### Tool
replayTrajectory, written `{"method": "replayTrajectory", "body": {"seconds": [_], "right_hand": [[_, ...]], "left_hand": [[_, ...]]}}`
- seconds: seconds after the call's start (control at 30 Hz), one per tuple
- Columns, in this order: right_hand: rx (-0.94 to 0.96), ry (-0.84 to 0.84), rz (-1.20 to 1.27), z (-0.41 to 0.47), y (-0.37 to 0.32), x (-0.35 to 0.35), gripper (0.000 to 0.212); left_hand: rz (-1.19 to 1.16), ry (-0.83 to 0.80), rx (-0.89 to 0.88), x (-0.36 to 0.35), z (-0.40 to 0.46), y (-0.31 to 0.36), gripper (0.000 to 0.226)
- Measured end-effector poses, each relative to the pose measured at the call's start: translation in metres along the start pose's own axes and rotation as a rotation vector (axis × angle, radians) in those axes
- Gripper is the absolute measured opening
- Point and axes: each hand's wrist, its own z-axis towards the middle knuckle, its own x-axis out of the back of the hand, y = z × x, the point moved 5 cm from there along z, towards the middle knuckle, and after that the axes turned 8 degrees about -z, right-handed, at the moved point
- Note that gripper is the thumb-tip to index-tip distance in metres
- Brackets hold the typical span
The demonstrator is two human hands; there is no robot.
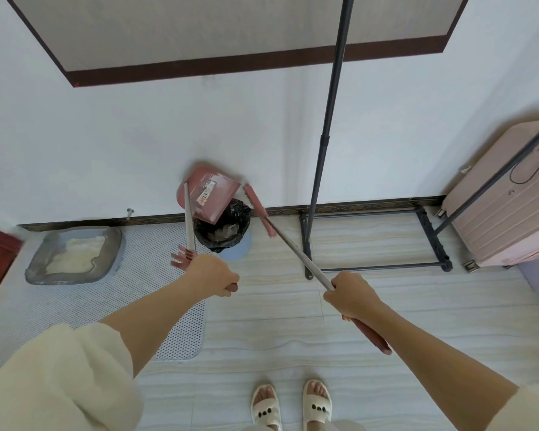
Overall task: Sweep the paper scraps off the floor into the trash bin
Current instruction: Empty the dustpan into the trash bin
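**Me:** Left hand (213,276) is curled round the dustpan (207,197) handle, tipping the pan over the bin (223,227). Right hand (349,295) is wrapped round the broom (259,209) stick, the head up beside the pan's right edge.

**Other:** Where are the scraps?

**Me:** I can't make any out on the floor (293,321); whether some sit in the pan or already in the bin's black bag, I can't tell.

**Other:** What might go wrong?

**Me:** The pan's mouth looks wider than the bin and hangs partly off to its left, so scraps could slide past the rim onto the mat (91,306). Brushing too hard with the broom could flick them against the wall (106,150), or nudge the light bin over.

**Other:** Room to move?

**Me:** Tight at the far side: bin is against the wall. The rack (324,141) pole stands just right of the broom, its base near the stick, so a wide right swing would hit it. A tray (38,262) lies left. The near floor by my feet is open.
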Motion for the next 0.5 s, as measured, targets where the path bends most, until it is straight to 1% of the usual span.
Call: {"method": "replayTrajectory", "body": {"seconds": [0.13, 0.37, 0.5], "right_hand": [[0.065, 0.082, -0.181, -0.007, -0.004, 0.012, 0.007], [0.199, 0.119, -0.467, -0.012, -0.027, 0.028, 0.005], [0.287, 0.138, -0.617, -0.009, -0.055, 0.029, 0.023]], "left_hand": [[-0.019, 0.064, 0.027, 0.013, 0.003, -0.005, 0.034], [-0.019, 0.129, 0.025, 0.021, 0.000, -0.010, 0.035], [0.014, 0.125, -0.038, 0.010, -0.013, -0.013, 0.034]]}}
